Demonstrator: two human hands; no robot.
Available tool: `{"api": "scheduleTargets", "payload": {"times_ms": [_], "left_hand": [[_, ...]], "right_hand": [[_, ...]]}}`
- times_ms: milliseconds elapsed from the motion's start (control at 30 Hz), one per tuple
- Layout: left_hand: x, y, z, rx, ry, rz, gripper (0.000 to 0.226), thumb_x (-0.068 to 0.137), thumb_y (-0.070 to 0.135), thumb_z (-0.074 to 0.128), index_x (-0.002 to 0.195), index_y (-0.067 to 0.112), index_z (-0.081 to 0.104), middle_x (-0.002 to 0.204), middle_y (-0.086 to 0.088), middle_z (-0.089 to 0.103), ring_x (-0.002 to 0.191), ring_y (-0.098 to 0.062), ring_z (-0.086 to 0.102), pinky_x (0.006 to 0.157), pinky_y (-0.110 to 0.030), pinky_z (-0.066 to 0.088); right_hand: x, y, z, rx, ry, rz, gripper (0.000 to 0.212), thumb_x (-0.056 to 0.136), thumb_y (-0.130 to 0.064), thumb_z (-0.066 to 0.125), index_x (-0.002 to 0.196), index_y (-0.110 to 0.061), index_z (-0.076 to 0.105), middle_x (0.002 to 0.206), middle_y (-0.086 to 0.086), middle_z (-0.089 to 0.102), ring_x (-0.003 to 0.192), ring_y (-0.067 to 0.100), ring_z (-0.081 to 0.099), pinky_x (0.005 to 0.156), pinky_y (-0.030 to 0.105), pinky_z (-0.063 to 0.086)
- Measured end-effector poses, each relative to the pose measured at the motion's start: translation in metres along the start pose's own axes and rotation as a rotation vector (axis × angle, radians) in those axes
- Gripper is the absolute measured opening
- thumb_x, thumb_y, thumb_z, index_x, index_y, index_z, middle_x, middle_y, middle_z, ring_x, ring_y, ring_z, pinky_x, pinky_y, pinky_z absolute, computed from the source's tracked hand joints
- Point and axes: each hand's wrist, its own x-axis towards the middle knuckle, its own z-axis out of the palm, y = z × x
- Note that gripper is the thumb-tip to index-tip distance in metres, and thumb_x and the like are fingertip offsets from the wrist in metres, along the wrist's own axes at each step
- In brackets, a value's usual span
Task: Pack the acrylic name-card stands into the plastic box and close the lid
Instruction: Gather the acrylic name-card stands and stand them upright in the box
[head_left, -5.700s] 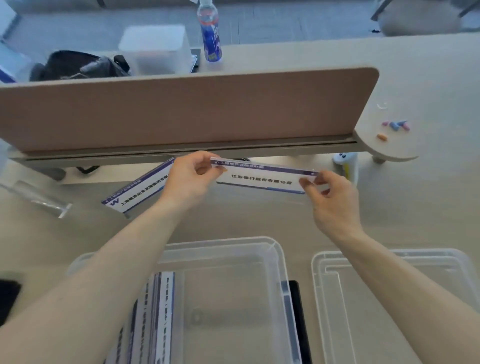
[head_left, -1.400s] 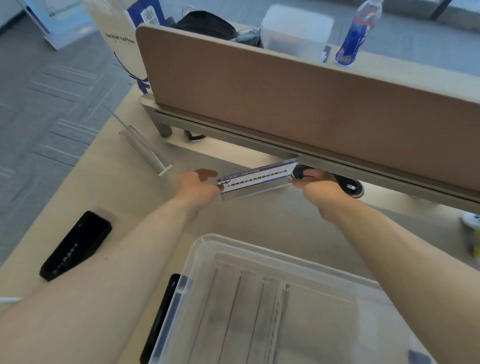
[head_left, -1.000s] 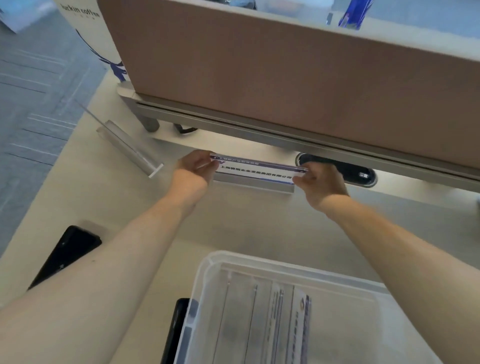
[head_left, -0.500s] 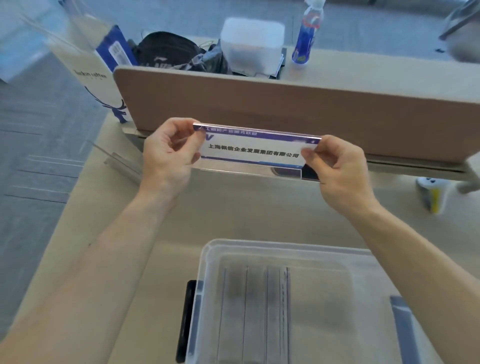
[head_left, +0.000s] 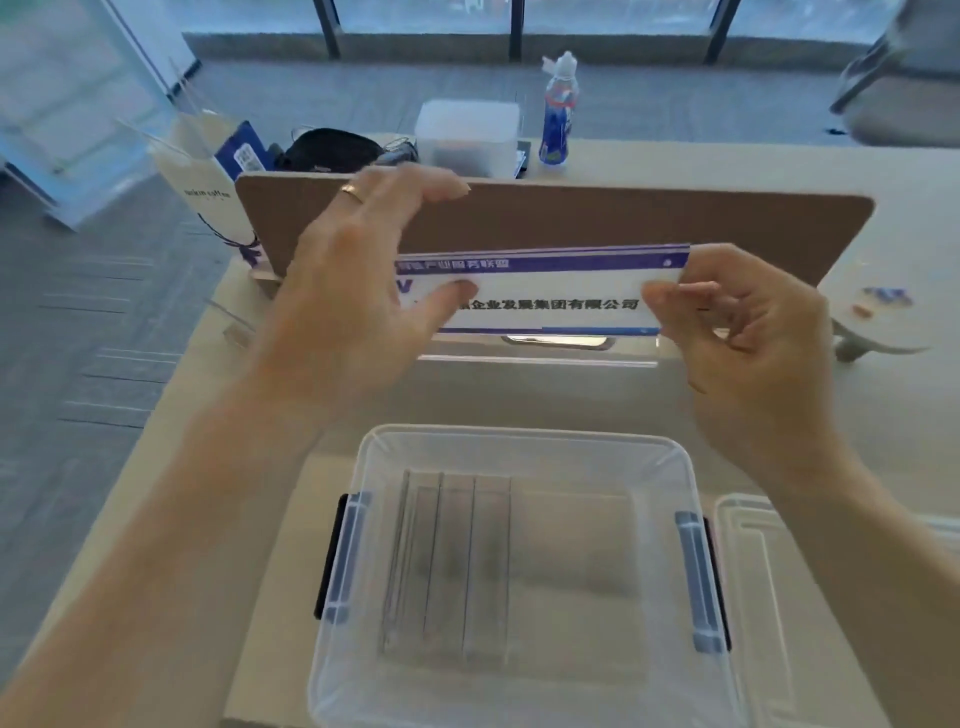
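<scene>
An acrylic name-card stand (head_left: 545, 304) with a white and purple card hangs in the air above the desk. My right hand (head_left: 748, 332) pinches its right end. My left hand (head_left: 353, 291) covers its left end, thumb on the card front and fingers spread over the top. Below them stands the clear plastic box (head_left: 519, 447), open, with several stands (head_left: 447, 561) lying side by side in its left half. The clear lid (head_left: 753, 551) lies flat to the right of the box.
A brown desk divider (head_left: 623, 221) runs behind the held stand. One more clear stand (head_left: 234, 325) lies on the desk at the left. Beyond the divider are a paper bag (head_left: 208, 182), a black bag (head_left: 327, 148), a frosted container (head_left: 467, 137) and a bottle (head_left: 556, 119).
The stand has come up from the desk surface and nearer to me, above the box. My left hand's fingers have spread out over its left end.
</scene>
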Motion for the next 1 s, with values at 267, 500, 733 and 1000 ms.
{"api": "scheduleTargets", "payload": {"times_ms": [267,500,733,1000], "left_hand": [[-0.039,0.066,0.057,0.042,-0.274,0.125,0.008,0.099,0.028,0.063,0.103,0.026,0.07,0.088,0.007,0.074,0.08,-0.022,0.067,0.071,-0.04,0.055],[-0.103,0.076,0.102,-0.598,-0.224,-0.442,0.021,0.099,0.018,0.067,0.117,0.029,0.069,0.101,0.013,0.08,0.089,-0.005,0.078,0.071,-0.031,0.066],[-0.151,0.048,0.145,-0.602,-0.41,-0.635,0.025,0.106,0.021,0.053,0.12,0.034,0.068,0.102,0.012,0.081,0.09,-0.009,0.079,0.08,-0.044,0.065],[-0.172,0.016,0.196,-0.419,-0.609,-0.712,0.024,0.102,0.028,0.046,0.116,0.03,0.065,0.101,0.004,0.079,0.09,-0.019,0.076,0.084,-0.05,0.061]], "right_hand": [[-0.05,0.021,-0.052,-0.117,0.067,-0.004,0.017,0.097,-0.023,0.066,0.113,-0.017,0.068,0.113,-0.002,0.067,0.111,0.013,0.064,0.099,0.038,0.054],[-0.126,0.047,-0.022,0.3,-0.041,0.62,0.055,0.098,-0.03,0.059,0.147,-0.031,0.035,0.134,-0.007,0.057,0.115,0.008,0.065,0.084,0.03,0.061],[-0.183,0.096,0.017,0.282,-0.155,0.91,0.053,0.105,-0.025,0.046,0.153,-0.037,0.028,0.127,-0.002,0.063,0.101,0.001,0.071,0.073,0.022,0.059],[-0.203,0.14,0.048,0.196,-0.245,1.132,0.058,0.107,-0.023,0.042,0.159,-0.033,0.019,0.115,-0.018,0.061,0.095,-0.003,0.063,0.071,0.018,0.048]]}}
